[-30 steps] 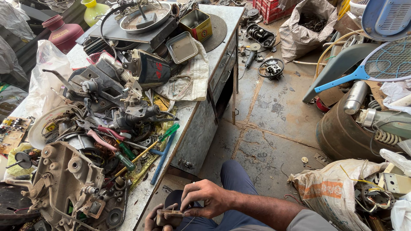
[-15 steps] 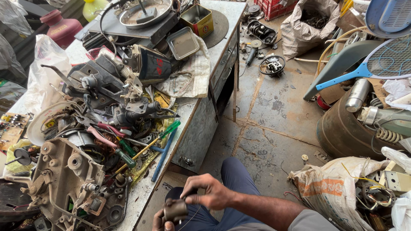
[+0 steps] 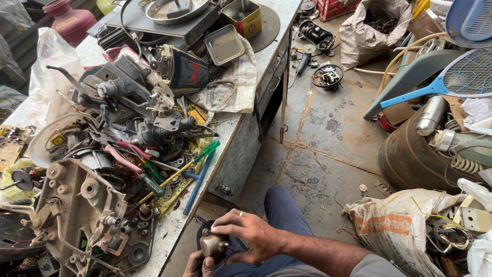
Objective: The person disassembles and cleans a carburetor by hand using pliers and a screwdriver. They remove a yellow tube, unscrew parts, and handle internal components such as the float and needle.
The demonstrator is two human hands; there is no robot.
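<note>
At the bottom centre, over my lap, both hands hold a small brownish metal motor part (image 3: 212, 244). My right hand (image 3: 247, 235), with a ring on one finger, wraps over the part from the right and above. My left hand (image 3: 197, 265) grips it from below and is mostly cut off by the frame's bottom edge. The part sits just off the front edge of the cluttered workbench (image 3: 241, 134).
The bench carries motor housings (image 3: 82, 215), green-handled screwdrivers (image 3: 177, 172), pink-handled pliers (image 3: 125, 156), a metal tin (image 3: 225, 45) and cloth. On the floor to the right lie sacks of scrap (image 3: 397, 228), a brown drum (image 3: 415, 159) and a blue racket-shaped swatter (image 3: 441, 84).
The view has tilted down slightly. My hands have shifted a little to the right with the part, and my right hand has closed more fully over it.
</note>
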